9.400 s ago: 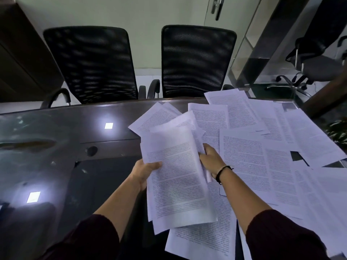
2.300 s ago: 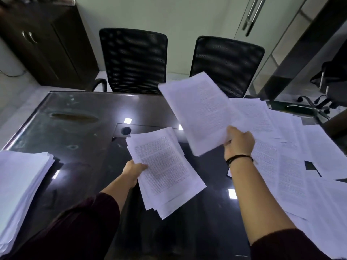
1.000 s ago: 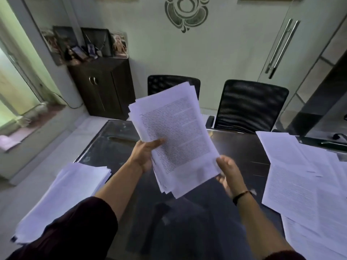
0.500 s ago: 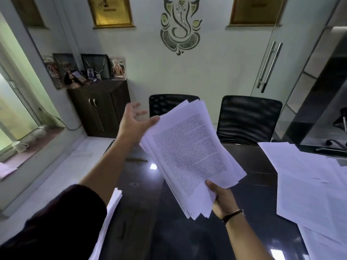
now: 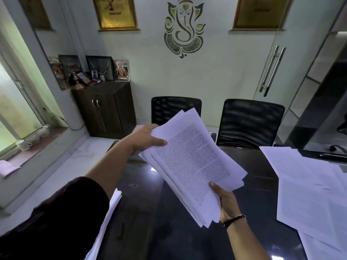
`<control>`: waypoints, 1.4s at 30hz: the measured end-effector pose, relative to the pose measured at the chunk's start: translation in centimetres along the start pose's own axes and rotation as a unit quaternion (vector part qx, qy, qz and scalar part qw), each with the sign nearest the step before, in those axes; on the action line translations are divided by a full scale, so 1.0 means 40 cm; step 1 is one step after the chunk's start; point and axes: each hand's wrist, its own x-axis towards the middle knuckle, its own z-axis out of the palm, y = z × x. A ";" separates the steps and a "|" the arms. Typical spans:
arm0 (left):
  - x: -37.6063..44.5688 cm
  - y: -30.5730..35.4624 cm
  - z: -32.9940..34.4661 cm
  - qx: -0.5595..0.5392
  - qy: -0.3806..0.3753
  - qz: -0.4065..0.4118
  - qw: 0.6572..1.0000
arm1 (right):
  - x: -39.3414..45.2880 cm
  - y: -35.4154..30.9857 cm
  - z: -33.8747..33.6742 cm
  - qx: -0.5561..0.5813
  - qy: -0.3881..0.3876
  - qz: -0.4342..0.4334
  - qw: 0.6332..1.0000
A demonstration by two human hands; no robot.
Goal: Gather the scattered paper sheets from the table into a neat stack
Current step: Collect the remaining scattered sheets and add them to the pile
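A finished stack [image 5: 110, 205] lies on the table [image 5: 142, 203] under the left sleeve. The left hand [image 5: 144, 139] pinches the far edge of the bundle of sheets [image 5: 191, 166], thumb on top. The right hand [image 5: 226, 201] grips the near corner, fingers curled below. The bundle hangs above the table, uneven. I judge it light, floppy and slippery, so holding opposite edges is best. Loose sheets [image 5: 309, 188] lie right of the fingers.

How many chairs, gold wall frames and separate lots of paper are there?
Black mesh chairs: 2
Gold wall frames: 2
Paper lots: 3 – held bundle, loose sheets on the right, stack on the left
Total: 7
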 end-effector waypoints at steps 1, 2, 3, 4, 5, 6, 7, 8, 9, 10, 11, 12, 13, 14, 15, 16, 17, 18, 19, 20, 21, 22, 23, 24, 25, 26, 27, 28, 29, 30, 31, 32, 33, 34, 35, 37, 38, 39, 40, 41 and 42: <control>-0.005 0.000 0.011 -0.031 0.013 0.001 0.999 | -0.001 -0.001 0.000 0.004 -0.001 0.003 1.000; -0.014 0.007 0.018 -0.059 0.033 0.008 0.998 | -0.003 -0.001 0.000 0.007 -0.004 0.004 1.000; -0.019 0.018 0.023 -0.077 0.051 0.019 0.995 | -0.006 0.000 -0.001 0.012 -0.007 0.002 1.000; -0.027 0.035 0.026 -0.089 0.056 0.033 0.994 | -0.007 -0.001 -0.003 0.013 -0.008 -0.001 1.000; -0.032 0.054 0.028 -0.099 0.048 0.044 0.993 | -0.011 -0.003 -0.005 0.014 -0.010 -0.002 1.000; -0.040 0.075 0.029 -0.109 0.037 0.051 0.992 | -0.013 -0.004 -0.009 0.017 -0.009 0.000 1.000; -0.048 0.090 0.029 -0.120 0.036 0.058 0.990 | -0.013 -0.004 -0.013 0.022 -0.006 -0.004 1.000; -0.055 0.102 0.033 -0.139 0.055 0.066 0.987 | -0.011 -0.006 -0.019 0.024 0.004 -0.012 1.000; -0.061 0.106 0.041 -0.167 0.095 0.073 0.979 | -0.007 -0.010 -0.023 0.025 0.014 -0.019 0.999; -0.071 0.108 0.056 -0.213 0.143 0.065 0.964 | -0.003 -0.016 -0.028 0.033 0.022 -0.025 0.999; -0.083 0.102 0.080 -0.267 0.188 0.035 0.945 | -0.002 -0.022 -0.026 0.040 0.027 -0.030 0.998; -0.100 0.092 0.117 -0.322 0.212 0.000 0.923 | -0.002 -0.025 -0.023 0.043 0.029 -0.035 0.998; -0.120 0.080 0.167 -0.378 0.196 -0.023 0.905 | -0.004 -0.028 -0.015 0.042 0.017 -0.040 0.998; -0.139 0.073 0.223 -0.430 0.152 -0.028 0.889 | -0.006 -0.028 -0.005 0.042 0.001 -0.044 0.998; -0.152 0.065 0.278 -0.468 0.098 -0.021 0.878 | -0.010 -0.027 0.004 0.035 -0.018 -0.037 0.999; -0.163 0.062 0.321 -0.494 0.066 -0.023 0.867 | -0.015 -0.029 0.008 0.016 -0.034 -0.028 0.999; -0.170 0.053 0.349 -0.509 0.063 -0.031 0.858 | -0.018 -0.037 0.008 -0.015 -0.041 -0.027 0.999; -0.170 0.040 0.358 -0.514 0.076 -0.045 0.853 | -0.013 -0.059 0.000 -0.044 -0.040 -0.042 0.997; -0.167 0.026 0.353 -0.518 0.088 -0.053 0.849 | -0.004 -0.098 -0.015 -0.065 -0.018 -0.061 0.996; -0.164 0.014 0.339 -0.519 0.090 -0.053 0.848 | 0.007 -0.146 -0.028 -0.087 0.024 -0.079 0.993; -0.163 0.003 0.323 -0.518 0.085 -0.043 0.850 | 0.016 -0.198 -0.039 -0.120 0.061 -0.093 0.987; -0.165 -0.006 0.309 -0.512 0.076 -0.031 0.855 | 0.026 -0.249 -0.044 -0.176 0.070 -0.100 0.977; -0.167 -0.013 0.302 -0.506 0.064 -0.023 0.860 | 0.030 -0.289 -0.033 -0.244 0.065 -0.092 0.963; -0.171 -0.017 0.302 -0.502 0.052 -0.020 0.863 | 0.040 -0.309 -0.009 -0.330 0.039 -0.080 0.940; -0.173 -0.019 0.308 -0.502 0.044 -0.017 0.863 | 0.046 -0.312 0.024 -0.404 -0.005 -0.059 0.913; -0.174 -0.017 0.317 -0.504 0.038 -0.013 0.863 | 0.060 -0.305 0.046 -0.462 -0.030 -0.037 0.885; -0.172 -0.014 0.326 -0.502 0.037 -0.011 0.864 | 0.066 -0.290 0.065 -0.513 -0.039 -0.038 0.856; -0.171 -0.009 0.332 -0.502 0.039 -0.012 0.864 | 0.078 -0.276 0.076 -0.541 -0.028 -0.045 0.839; -0.171 -0.003 0.335 -0.504 0.043 -0.017 0.863 | 0.078 -0.270 0.087 -0.552 0.005 -0.062 0.831; -0.170 0.000 0.332 -0.505 0.050 -0.027 0.861 | 0.082 -0.262 0.090 -0.520 0.048 -0.081 0.849; -0.170 -0.002 0.327 -0.502 0.056 -0.041 0.862 | 0.070 -0.257 0.104 -0.487 0.081 -0.107 0.863; -0.166 -0.007 0.320 -0.501 0.062 -0.056 0.861 | 0.056 -0.251 0.122 -0.477 0.088 -0.133 0.864; -0.163 -0.016 0.312 -0.504 0.067 -0.069 0.858 | 0.036 -0.242 0.135 -0.475 0.070 -0.135 0.867; -0.161 -0.028 0.308 -0.512 0.070 -0.077 0.853 | 0.019 -0.227 0.147 -0.451 0.037 -0.122 0.883; -0.157 -0.040 0.306 -0.518 0.073 -0.082 0.848 | 0.003 -0.213 0.153 -0.395 -0.002 -0.113 0.912; -0.152 -0.049 0.306 -0.522 0.070 -0.084 0.846 | 0.000 -0.198 0.134 -0.356 -0.060 -0.094 0.928; -0.150 -0.053 0.307 -0.520 0.065 -0.080 0.848 | -0.004 -0.193 0.132 -0.397 -0.072 -0.095 0.910; -0.148 -0.052 0.309 -0.515 0.053 -0.074 0.852 | -0.010 -0.190 0.144 -0.439 -0.075 -0.108 0.889; -0.149 -0.050 0.311 -0.508 0.036 -0.069 0.858 | -0.006 -0.183 0.151 -0.480 -0.077 -0.118 0.866; -0.151 -0.050 0.314 -0.500 0.014 -0.064 0.863 | 0.004 -0.176 0.150 -0.504 -0.066 -0.132 0.851; -0.151 -0.052 0.317 -0.493 -0.006 -0.061 0.868 | 0.012 -0.173 0.149 -0.514 -0.045 -0.152 0.843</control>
